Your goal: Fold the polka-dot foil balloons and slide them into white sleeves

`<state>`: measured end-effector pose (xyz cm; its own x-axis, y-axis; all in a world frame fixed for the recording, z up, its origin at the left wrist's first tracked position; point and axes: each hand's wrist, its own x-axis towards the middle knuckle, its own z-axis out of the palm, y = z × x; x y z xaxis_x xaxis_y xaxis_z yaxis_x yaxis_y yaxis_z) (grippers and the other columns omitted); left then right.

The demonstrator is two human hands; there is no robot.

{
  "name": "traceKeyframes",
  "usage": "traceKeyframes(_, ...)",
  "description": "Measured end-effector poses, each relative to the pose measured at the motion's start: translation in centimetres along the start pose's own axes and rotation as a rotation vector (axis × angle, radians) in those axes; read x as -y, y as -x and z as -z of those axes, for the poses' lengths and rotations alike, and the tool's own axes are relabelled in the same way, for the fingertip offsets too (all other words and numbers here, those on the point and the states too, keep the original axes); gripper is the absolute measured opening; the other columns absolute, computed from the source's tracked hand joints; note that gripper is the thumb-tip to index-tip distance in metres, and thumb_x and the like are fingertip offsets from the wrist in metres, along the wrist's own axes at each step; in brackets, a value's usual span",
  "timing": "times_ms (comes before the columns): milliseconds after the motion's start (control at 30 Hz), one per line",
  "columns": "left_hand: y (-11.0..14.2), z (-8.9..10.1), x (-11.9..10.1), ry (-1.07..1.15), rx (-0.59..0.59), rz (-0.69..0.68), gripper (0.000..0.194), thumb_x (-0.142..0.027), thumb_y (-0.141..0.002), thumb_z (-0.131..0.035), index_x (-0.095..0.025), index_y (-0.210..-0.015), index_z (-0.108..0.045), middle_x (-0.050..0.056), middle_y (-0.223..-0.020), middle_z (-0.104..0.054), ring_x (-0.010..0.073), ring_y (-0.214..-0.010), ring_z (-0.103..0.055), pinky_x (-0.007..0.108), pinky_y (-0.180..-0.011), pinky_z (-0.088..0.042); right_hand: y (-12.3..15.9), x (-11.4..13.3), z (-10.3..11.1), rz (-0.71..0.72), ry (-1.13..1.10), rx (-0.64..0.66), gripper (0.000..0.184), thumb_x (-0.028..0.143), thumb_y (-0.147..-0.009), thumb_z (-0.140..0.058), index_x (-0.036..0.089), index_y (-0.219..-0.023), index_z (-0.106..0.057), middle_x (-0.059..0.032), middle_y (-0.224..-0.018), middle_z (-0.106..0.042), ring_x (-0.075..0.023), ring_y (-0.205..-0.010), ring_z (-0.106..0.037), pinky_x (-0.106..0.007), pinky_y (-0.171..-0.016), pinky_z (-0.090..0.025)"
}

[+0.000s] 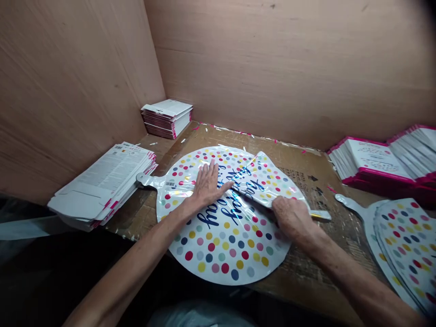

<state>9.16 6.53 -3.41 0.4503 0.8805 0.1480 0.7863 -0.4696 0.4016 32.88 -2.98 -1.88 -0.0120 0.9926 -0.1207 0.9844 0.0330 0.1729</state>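
A flat, round foil balloon with coloured dots and dark blue lettering lies on the cardboard, its tail pointing left. My left hand rests palm down across the lettering, thumb stretched out to the right. At the right side, my right hand is closed on the edge of a raised, folded flap of foil; its fingertips are partly hidden beneath. Whether this flap belongs to the same balloon or a second one, I cannot tell. Just past my right hand, a narrow white and yellow strip pokes out.
More dotted foil balloons lie at the right. On the left sits a stack of printed card sleeves, with a smaller stack in the back corner. Pink-edged sleeves stand at back right. Wooden panels enclose the cardboard-covered bench.
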Motion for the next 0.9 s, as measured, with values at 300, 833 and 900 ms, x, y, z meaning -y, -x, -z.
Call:
traceKeyframes(300, 9.6, 0.5, 0.2, 0.305, -0.230, -0.374, 0.026, -0.018, -0.093, -0.046, -0.017, -0.109, -0.068, 0.016, -0.130, -0.062, 0.0261, -0.129, -0.054, 0.045, -0.108, -0.045, 6.1, 4.8, 2.9, 0.760, -0.630, -0.249, 0.104, 0.059, -0.080, -0.068, 0.022, -0.159, -0.011, -0.0158, -0.152, -0.043, -0.0316, -0.134, -0.048, -0.045, -0.103, -0.049)
traceKeyframes(833, 16.0, 1.7, 4.6, 0.120, -0.452, 0.108, 0.019, -0.025, -0.090, -0.055, -0.022, -0.103, -0.070, 0.007, -0.094, -0.072, 0.0232, -0.096, -0.064, 0.039, -0.089, -0.054, -0.5, 9.6, 1.6, 0.350, -0.628, -0.288, 0.034, 0.039, -0.097, -0.042, 0.022, -0.090, -0.070, -0.0040, -0.082, -0.072, -0.0186, -0.069, -0.066, -0.026, -0.058, -0.044)
traceKeyframes(900, 15.8, 1.0, 4.3, 0.119, -0.534, 0.277, 0.027, -0.031, -0.090, -0.057, -0.020, -0.112, -0.067, 0.007, -0.088, -0.071, 0.0240, -0.091, -0.066, 0.039, -0.087, -0.053, -2.4, 10.8, 1.8, 0.224, -0.660, -0.263, 0.047, 0.053, -0.097, -0.040, 0.022, -0.073, -0.067, -0.0024, -0.067, -0.067, -0.0168, -0.061, -0.061, -0.025, -0.055, -0.040)
